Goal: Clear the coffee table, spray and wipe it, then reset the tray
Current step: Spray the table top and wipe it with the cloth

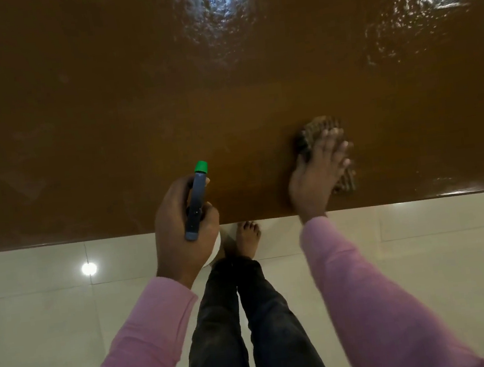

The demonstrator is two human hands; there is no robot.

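the coffee table [135,105] lies wet below me. my right hand [318,171] presses a cloth [319,132] flat-fingered near its front right corner; my left hand [179,229] grips the spray bottle [196,200] over the front edge.

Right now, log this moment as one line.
phase: wiping | left hand: grips spray bottle | right hand: presses cloth flat on coffee table | far side: wet sheen

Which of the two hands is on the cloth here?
The right hand: its fingers lie spread flat on the checked cloth on the coffee table. The left hand instead grips the spray bottle at the table's near edge.
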